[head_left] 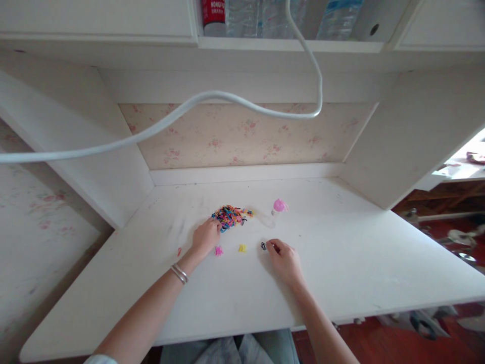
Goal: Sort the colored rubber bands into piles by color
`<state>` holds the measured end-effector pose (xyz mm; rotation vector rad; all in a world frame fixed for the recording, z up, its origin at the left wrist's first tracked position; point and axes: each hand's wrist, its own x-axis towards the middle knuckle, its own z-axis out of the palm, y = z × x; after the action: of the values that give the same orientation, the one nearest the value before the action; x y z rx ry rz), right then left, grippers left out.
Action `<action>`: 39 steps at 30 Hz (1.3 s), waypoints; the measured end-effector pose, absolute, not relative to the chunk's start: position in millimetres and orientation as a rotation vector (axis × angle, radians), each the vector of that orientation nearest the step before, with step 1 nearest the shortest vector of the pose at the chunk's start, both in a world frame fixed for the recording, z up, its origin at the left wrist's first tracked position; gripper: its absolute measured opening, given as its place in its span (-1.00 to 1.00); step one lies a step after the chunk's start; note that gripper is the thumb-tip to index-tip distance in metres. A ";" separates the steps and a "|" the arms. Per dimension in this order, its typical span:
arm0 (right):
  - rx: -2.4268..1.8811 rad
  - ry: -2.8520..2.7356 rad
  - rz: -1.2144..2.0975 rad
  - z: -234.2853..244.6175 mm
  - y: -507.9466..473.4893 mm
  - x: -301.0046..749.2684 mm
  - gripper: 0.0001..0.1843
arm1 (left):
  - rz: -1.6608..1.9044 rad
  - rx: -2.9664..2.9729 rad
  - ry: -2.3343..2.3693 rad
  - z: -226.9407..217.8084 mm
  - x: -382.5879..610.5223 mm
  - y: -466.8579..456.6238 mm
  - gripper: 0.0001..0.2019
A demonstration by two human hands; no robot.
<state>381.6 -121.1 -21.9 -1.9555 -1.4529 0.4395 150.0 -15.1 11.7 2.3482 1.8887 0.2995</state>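
Note:
A heap of small coloured elastic bands [229, 216] lies on the white desk [359, 258]. My left hand [205, 237], with bracelets at the wrist, rests curled at the heap's near-left edge, fingertips touching it. My right hand [285, 260] lies on the desk with its fingers pinched at a black band [263, 246]. Between my hands sit a pink band [219, 251] and a yellow band [242, 248]. A red band [179, 251] lies left of my left hand. A clear bottle with a pink cap [276, 211] lies on its side right of the heap.
A white cable [212, 97] loops across the view above the desk. White side panels wall the desk left and right, with floral wallpaper behind. Water bottles and a red can [212, 15] stand on the shelf above.

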 end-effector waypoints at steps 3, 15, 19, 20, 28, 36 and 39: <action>-1.961 -1.453 0.440 -22.4 -120.7 381.7 -0.68 | 0.276 2.344 1.883 11.6 145.6 -13.7 -0.74; -1.952 -1.457 0.455 -21.9 -121.5 381.7 -0.67 | 0.317 2.336 1.853 7.1 139.4 -13.2 -0.76; -1.956 -1.461 0.455 -21.8 -121.2 381.8 -0.68 | 0.332 2.329 1.829 7.0 138.3 -13.2 -0.77; -1.959 -1.460 0.456 -22.0 -121.1 382.0 -0.68 | 0.338 2.327 1.823 7.1 138.1 -13.3 -0.76; -1.962 -1.464 0.459 -23.6 -121.1 382.1 -0.68 | 0.373 2.314 1.776 4.7 133.1 -8.8 -0.77; -1.966 -1.479 0.452 -21.5 -121.2 382.0 -0.68 | 0.368 2.319 1.894 4.3 126.8 -7.8 -0.75; -1.977 -1.479 0.453 -21.5 -121.2 382.1 -0.68 | 0.355 2.362 1.891 5.6 128.2 -12.7 -0.74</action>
<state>382.1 -121.2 -21.5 -1.9769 -1.4793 0.4529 128.2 -12.7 5.6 2.3618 1.8907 0.3546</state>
